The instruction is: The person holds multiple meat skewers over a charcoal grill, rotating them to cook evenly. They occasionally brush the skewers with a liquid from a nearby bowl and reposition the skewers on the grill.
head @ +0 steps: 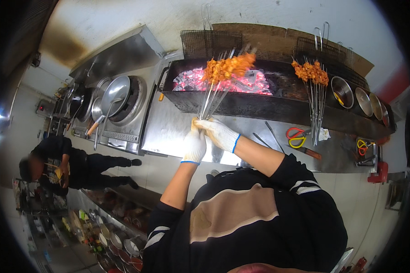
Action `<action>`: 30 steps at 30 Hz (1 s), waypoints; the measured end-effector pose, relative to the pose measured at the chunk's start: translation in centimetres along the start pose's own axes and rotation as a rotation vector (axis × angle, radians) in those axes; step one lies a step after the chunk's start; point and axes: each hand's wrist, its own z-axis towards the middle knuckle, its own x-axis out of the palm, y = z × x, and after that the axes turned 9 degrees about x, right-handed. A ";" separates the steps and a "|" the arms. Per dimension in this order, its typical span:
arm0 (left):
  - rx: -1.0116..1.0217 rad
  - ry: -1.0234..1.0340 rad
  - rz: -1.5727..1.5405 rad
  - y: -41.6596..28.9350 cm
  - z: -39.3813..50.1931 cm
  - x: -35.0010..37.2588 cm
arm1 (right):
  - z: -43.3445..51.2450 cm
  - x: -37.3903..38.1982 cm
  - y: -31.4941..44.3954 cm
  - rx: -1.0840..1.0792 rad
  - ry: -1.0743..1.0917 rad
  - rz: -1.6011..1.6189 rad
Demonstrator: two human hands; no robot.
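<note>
My left hand (194, 145) and my right hand (220, 133), both in white knit gloves with blue cuffs, grip the lower ends of a bundle of metal skewers (210, 99). Chunks of orange-red seasoned meat (227, 68) are threaded on the far ends, held above glowing charcoal (191, 80) in a long black metal grill (225, 99). Some of the meat is blurred. A second bundle of meat skewers (311, 73) rests across the grill's right part, its bare metal ends reaching over the steel counter (171, 126).
Red-and-yellow-handled scissors (296, 137), a wooden-handled knife (309, 152) and tongs (273, 134) lie on the counter. Steel bowls (342, 92) line the grill's right end. A wok (116, 94) stands on the left stove. Another person (59, 163) stands at left, near shelves.
</note>
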 end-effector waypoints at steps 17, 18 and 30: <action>-0.645 0.697 -2.158 -1.6 0.1 0.0 | -5.7 -5.1 0.1 -0.249 -0.709 -0.149; -0.638 0.746 -2.232 -1.4 0.1 0.2 | -5.6 -5.1 0.0 -0.226 -0.625 -0.065; -0.706 0.924 -2.265 0.9 5.6 -2.8 | 2.2 -3.8 1.2 -0.222 -0.272 0.240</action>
